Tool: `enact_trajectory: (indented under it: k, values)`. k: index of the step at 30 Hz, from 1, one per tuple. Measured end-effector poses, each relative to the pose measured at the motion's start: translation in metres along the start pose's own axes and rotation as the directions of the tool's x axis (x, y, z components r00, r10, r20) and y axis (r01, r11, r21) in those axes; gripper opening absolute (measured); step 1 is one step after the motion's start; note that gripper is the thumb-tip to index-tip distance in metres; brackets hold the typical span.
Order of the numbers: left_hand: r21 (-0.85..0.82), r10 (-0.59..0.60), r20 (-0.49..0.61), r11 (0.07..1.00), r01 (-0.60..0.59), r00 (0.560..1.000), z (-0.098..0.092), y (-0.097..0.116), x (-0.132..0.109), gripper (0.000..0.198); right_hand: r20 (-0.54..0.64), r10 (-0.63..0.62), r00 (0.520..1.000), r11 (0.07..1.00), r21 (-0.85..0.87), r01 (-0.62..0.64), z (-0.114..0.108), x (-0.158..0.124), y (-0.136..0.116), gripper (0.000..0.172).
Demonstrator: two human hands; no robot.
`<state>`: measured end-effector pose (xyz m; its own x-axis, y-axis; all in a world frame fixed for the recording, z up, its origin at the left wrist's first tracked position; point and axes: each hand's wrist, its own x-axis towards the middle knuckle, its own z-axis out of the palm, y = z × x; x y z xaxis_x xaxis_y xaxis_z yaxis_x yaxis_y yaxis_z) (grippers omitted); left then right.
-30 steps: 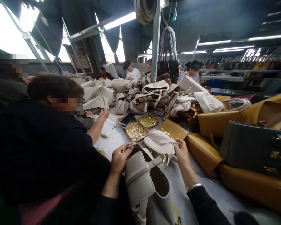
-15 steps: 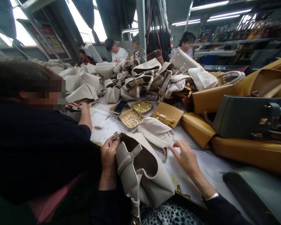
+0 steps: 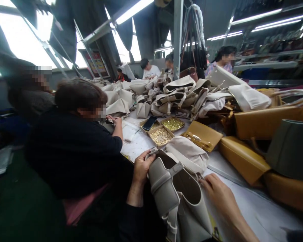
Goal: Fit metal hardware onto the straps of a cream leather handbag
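A light grey handbag [image 3: 192, 215] leans at the front edge of the table, its mouth open and its strap hanging over the flap. My left hand [image 3: 141, 168] is closed on the bag's upper left edge, thumb on top near the strap end. Just behind the bag lies a pale fabric pouch [image 3: 188, 151] with a zip along its edge. My right hand [image 3: 218, 191] is to the right of the bag, its fingertips pinched at the pouch's zip end; the exact grip is partly hidden.
Open boxes of small gold hardware [image 3: 161, 136] hold a phone [image 3: 149, 123] on one. A tan flat bag [image 3: 204, 134] and larger tan bags [image 3: 242, 158] lie right. Grey bags [image 3: 176, 84] are heaped behind. A co-worker [image 3: 75, 148] sits close on the left.
The view has swung left. My right hand has closed its fingers at the pouch's zip end, and the pouch is drawn closer against the handbag. My left hand keeps its hold.
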<state>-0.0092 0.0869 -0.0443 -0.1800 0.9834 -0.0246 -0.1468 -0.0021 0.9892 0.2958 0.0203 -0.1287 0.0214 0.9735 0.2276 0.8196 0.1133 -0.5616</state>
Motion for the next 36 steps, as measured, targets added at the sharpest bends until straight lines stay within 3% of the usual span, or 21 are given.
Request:
enact_trajectory:
  k: [5, 8, 12, 14, 17, 20, 23, 27, 30, 32, 36]
  values:
    - [0.089, 0.054, 0.077, 0.994, -0.061, 0.996, -0.001, 0.006, -0.002, 0.042, -0.321, -0.052, 0.946, 0.969, 0.211, 0.125, -0.022, 0.011, 0.002, 0.03]
    - [0.097, 0.059, 0.165, 0.992, -0.076, 0.984, 0.0, 0.009, -0.002, 0.04, -0.43, 0.05, 0.901, 0.9, 0.41, 0.146, -0.034, 0.033, -0.018, 0.03]
    - [0.091, 0.05, 0.219, 0.993, -0.072, 0.974, 0.0, 0.009, -0.003, 0.04, -0.485, 0.325, 0.812, 0.63, 0.751, 0.196, -0.055, 0.074, -0.055, 0.031]
    - [0.105, 0.06, 0.18, 0.991, -0.079, 0.982, 0.0, 0.008, -0.002, 0.041, -0.516, 0.395, 0.76, 0.476, 0.823, 0.311, -0.073, 0.091, -0.073, 0.026]
    - [0.137, 0.09, 0.151, 0.984, -0.111, 0.984, 0.001, 0.004, -0.002, 0.038, -0.563, 0.44, 0.7, 0.363, 0.824, 0.434, -0.109, 0.106, -0.1, 0.019]
    - [0.146, 0.121, 0.138, 0.979, -0.141, 0.983, 0.003, 0.0, -0.001, 0.035, -0.53, 0.453, 0.717, 0.285, 0.848, 0.446, -0.142, 0.11, -0.126, 0.01]
    - [0.165, 0.122, 0.123, 0.976, -0.141, 0.985, 0.004, -0.003, 0.0, 0.036, -0.474, 0.442, 0.761, 0.183, 0.879, 0.441, -0.158, 0.112, -0.151, 0.004]
    - [0.137, 0.077, 0.185, 0.985, -0.103, 0.98, 0.003, -0.003, 0.0, 0.039, -0.475, 0.404, 0.781, 0.145, 0.877, 0.459, -0.15, 0.121, -0.175, 0.004]
    - [0.11, 0.039, 0.222, 0.992, -0.065, 0.974, 0.001, 0.004, -0.004, 0.046, -0.403, 0.386, 0.83, 0.11, 0.913, 0.392, -0.139, 0.127, -0.183, 0.01]
    - [0.081, 0.099, 0.22, 0.99, -0.12, 0.97, 0.001, 0.011, -0.011, 0.05, -0.346, 0.392, 0.853, 0.104, 0.937, 0.332, -0.135, 0.128, -0.185, 0.012]
    - [0.083, 0.302, 0.228, 0.941, -0.327, 0.926, 0.005, 0.026, -0.034, 0.033, -0.342, 0.37, 0.864, 0.125, 0.94, 0.318, -0.139, 0.129, -0.189, 0.013]
